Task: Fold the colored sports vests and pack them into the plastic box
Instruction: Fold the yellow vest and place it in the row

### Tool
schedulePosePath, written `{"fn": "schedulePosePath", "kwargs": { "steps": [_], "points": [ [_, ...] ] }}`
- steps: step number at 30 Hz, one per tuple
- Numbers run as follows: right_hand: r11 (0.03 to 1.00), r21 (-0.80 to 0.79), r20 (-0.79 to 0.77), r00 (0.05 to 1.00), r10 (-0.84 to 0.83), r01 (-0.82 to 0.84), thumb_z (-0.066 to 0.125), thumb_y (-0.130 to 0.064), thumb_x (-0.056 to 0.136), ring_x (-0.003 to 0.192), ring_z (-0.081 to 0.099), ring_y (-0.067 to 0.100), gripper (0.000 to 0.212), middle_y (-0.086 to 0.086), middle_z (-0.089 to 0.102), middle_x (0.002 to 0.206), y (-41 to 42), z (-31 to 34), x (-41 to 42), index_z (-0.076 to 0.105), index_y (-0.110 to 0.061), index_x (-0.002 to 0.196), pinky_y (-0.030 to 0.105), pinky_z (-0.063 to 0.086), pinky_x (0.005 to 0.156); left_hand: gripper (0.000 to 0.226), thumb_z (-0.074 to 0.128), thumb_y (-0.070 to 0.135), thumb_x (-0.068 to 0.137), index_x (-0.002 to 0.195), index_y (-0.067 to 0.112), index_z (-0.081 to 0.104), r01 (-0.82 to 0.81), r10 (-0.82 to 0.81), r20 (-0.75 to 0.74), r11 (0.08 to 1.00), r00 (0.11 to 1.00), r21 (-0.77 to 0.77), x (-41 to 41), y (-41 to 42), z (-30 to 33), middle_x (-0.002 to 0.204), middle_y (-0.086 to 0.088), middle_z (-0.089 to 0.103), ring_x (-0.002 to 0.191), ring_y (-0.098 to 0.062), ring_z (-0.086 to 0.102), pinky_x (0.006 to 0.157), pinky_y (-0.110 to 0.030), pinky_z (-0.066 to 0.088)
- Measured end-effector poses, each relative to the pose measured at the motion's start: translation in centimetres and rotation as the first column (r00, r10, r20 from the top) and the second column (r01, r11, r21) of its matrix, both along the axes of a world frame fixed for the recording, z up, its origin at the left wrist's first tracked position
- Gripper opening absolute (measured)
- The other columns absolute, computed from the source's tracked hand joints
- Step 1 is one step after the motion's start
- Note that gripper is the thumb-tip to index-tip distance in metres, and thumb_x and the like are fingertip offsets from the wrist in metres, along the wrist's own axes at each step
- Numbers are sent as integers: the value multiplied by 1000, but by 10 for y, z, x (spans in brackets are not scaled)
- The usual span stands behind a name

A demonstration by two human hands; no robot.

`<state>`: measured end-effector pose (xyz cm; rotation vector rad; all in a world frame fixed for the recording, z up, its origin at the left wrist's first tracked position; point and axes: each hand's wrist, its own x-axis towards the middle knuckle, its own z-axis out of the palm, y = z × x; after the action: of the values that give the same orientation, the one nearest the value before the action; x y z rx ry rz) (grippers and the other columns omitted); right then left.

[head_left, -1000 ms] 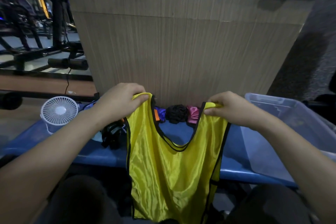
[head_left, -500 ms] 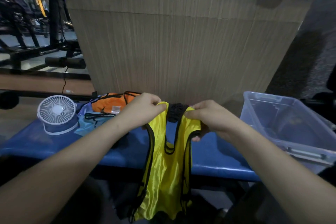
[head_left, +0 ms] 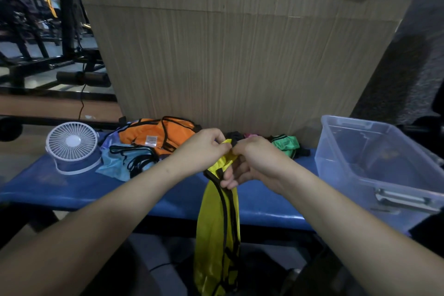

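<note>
On the blue tabletop (head_left: 72, 190), a white fan (head_left: 71, 145) stands far left of the yellow vest (head_left: 217, 230), then a loose heap of vests, orange (head_left: 156, 136) over pale blue (head_left: 120, 163), still unfolded. The left hand (head_left: 204, 149) and right hand (head_left: 252, 161) now meet over the tabletop's middle, each pinching a shoulder strap of the yellow vest. A second ago those straps were held wide apart with the vest spread open; they have been brought together, so it hangs as a narrow strip doubled lengthwise, falling past the tabletop's front edge. I'd judge the first fold made, with crosswise folds still to come. Just right of the hands lies a green vest (head_left: 286, 145), and far right the clear box (head_left: 374, 158), which looks to hold no vests yet.
</note>
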<state>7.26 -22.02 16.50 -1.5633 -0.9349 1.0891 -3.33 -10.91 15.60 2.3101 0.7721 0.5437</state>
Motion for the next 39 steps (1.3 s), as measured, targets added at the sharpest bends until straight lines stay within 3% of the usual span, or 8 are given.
{"fn": "schedulePosePath", "kwargs": {
  "steps": [8,13,17,20,24,28,34,39],
  "points": [
    [998,49,-31,999,42,-40,30,-1,98,73,70,43,27,31,65,75,0,-6,-4,54,8,106,41,60,65,19,52,10,95,92,17,70,144,-143,18,986,990,-81,-4,-3,3,81,-6,70,74,-13,59,71,-38,47],
    [995,77,-58,996,63,-59,36,3,89,75,70,44,26,32,65,77,-2,-4,3,58,12,100,45,58,70,35,54,21,79,111,17,67,355,-363,17,899,932,-258,-18,-8,7,95,-7,72,97,-18,65,90,-31,47],
    [995,100,-92,995,39,-30,39,3,88,65,62,37,33,29,66,78,-2,-7,4,55,16,113,48,56,70,52,79,19,84,131,18,58,417,-416,-105,909,903,-9,-20,-6,3,121,9,65,110,0,57,93,-13,42],
    [995,77,-74,995,67,-62,36,1,90,69,66,39,36,30,69,85,-4,-4,6,54,11,120,47,58,68,60,80,17,83,138,21,55,428,-419,-122,902,900,61,-19,0,1,124,18,60,115,9,50,94,-2,35],
    [990,-36,74,988,137,-135,28,-4,94,80,74,41,40,27,73,88,-10,2,7,51,1,127,38,57,57,53,77,23,86,136,21,58,459,-456,-95,888,885,9,-19,3,-5,125,14,65,117,2,57,103,-21,43],
    [969,-125,156,960,232,-214,23,-7,95,81,73,43,40,24,75,89,-15,3,4,49,3,123,31,52,51,30,71,25,89,118,20,68,473,-474,-68,880,878,-29,-18,7,-10,102,6,72,99,-8,65,92,-43,53],
    [944,-174,217,924,313,-279,30,-10,100,69,71,36,31,25,74,85,-20,6,9,44,-2,126,30,43,47,31,69,9,93,121,22,71,481,-470,-157,876,868,37,-19,13,-7,97,37,61,99,18,57,89,-8,38],
    [957,-219,581,763,283,-189,62,-31,96,42,58,25,22,13,64,56,-13,-4,24,56,-18,113,33,45,43,29,68,10,93,119,24,70,462,-435,-200,879,878,120,-25,14,4,99,27,65,90,19,57,80,-2,38]
  ]
}}
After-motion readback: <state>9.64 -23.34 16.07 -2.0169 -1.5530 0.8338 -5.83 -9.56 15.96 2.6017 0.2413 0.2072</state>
